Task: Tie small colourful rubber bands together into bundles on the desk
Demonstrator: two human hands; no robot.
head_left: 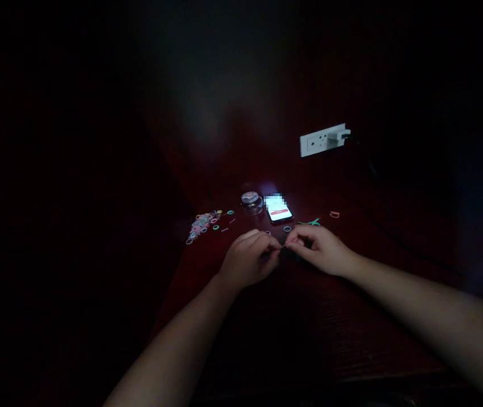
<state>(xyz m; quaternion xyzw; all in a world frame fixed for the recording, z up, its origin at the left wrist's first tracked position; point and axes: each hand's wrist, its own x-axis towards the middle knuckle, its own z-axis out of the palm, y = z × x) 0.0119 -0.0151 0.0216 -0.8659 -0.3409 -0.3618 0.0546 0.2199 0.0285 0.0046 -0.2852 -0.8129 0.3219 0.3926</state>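
My left hand [253, 255] and my right hand [318, 247] meet almost fingertip to fingertip over the dark red table [334, 322]. Both are pinched on a small thin item [283, 246], too small and dim to name. Just beyond the fingers lie a bluish ring-shaped band [287, 229] and a pale one [268, 232]. Green strips [310, 223] rest behind my right hand, with an orange band [334, 215] farther right. To the left is a heap of colourful small bands [201, 225], with a few loose ones beside it.
A lit phone [279, 212] lies beyond my hands, next to a clear round jar [252, 204] with a lid. A white socket panel [317, 142] holds a plug with a dark cable on the wall. The surroundings are very dark.
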